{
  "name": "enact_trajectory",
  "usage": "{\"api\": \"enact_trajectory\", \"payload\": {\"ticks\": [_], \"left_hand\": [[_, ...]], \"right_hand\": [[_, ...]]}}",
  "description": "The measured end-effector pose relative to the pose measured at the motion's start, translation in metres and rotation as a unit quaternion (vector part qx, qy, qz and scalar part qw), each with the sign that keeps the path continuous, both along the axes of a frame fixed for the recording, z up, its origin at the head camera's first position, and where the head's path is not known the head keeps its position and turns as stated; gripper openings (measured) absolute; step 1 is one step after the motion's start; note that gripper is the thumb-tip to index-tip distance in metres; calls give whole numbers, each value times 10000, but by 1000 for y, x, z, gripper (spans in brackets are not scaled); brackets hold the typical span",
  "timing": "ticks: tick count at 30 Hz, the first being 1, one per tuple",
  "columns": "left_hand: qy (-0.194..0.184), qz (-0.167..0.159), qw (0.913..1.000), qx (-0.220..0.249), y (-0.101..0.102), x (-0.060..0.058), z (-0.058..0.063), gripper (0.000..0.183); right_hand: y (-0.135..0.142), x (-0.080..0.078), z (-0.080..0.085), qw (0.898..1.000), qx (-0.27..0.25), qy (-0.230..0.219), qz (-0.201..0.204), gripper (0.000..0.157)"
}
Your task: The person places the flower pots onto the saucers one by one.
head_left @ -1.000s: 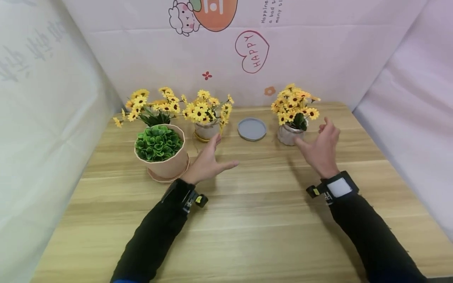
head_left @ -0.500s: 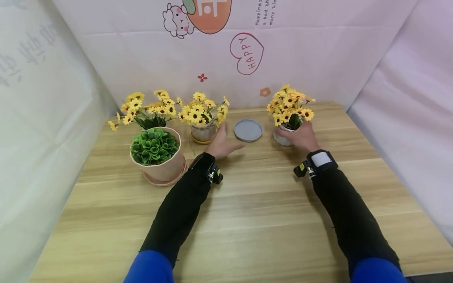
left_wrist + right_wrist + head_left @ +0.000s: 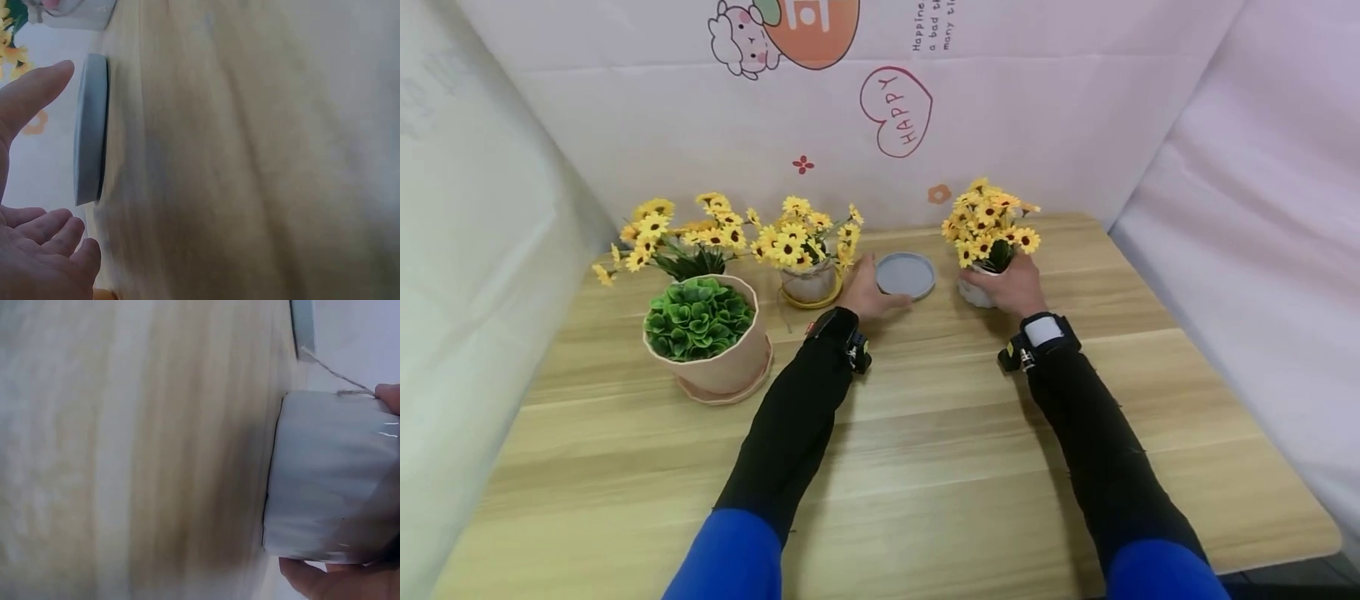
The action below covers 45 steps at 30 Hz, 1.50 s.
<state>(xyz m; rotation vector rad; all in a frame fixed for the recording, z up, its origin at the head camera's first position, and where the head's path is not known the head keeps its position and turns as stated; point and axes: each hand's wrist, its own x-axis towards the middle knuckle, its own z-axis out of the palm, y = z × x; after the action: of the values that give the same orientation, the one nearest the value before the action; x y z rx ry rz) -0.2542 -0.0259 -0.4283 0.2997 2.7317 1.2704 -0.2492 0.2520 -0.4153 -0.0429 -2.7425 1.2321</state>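
My right hand (image 3: pixel 1011 287) grips a small white flowerpot (image 3: pixel 331 478) by its sides, thumb and fingers on opposite sides. Yellow daisy-like flowers (image 3: pixel 985 221) stand upright in the pot, and a thin string is tied round it near the rim. My left hand (image 3: pixel 867 292) is spread beside a round grey saucer (image 3: pixel 906 277), thumb and fingers apart at its near left edge. In the left wrist view the saucer (image 3: pixel 92 131) lies flat between the level of the thumb and that of the fingers. Nothing is held in the left hand.
Left of the left hand, another potted yellow-flower plant (image 3: pixel 808 283) stands on a yellow saucer (image 3: pixel 831 300). Further left, a large pink pot (image 3: pixel 722 358) with green leaves partly hides a third flower plant (image 3: pixel 688 237). A white printed cloth (image 3: pixel 1037 117) backs the wooden table (image 3: pixel 940 467).
My right hand has closed round the white flowerpot. My left hand has moved forward and right, from near the pink pot to the grey saucer. The head view has shifted slightly right.
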Motion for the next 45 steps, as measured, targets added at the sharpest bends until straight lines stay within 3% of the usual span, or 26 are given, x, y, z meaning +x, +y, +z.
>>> {"api": "enact_trajectory", "payload": {"ticks": [7,14,30,38,45], "left_hand": [[-311,118,9987,-381,-4,-9,2,118],[-259,-113,9995,-142,2,-10,5,117],[-274,-321,9990,-145,13,-15,-1,117],[-267,-328,9989,-181,8,-7,0,116],[-189,-397,9988,-228,0,6,1,113]], "right_hand": [[-12,0,-4,9998,-114,111,139,94],[-13,0,-1,9998,-57,168,113,93],[-1,3,-1,9999,-120,94,23,90],[1,1,-1,9998,-167,107,34,94],[-1,1,-2,9999,-86,50,68,98]]}}
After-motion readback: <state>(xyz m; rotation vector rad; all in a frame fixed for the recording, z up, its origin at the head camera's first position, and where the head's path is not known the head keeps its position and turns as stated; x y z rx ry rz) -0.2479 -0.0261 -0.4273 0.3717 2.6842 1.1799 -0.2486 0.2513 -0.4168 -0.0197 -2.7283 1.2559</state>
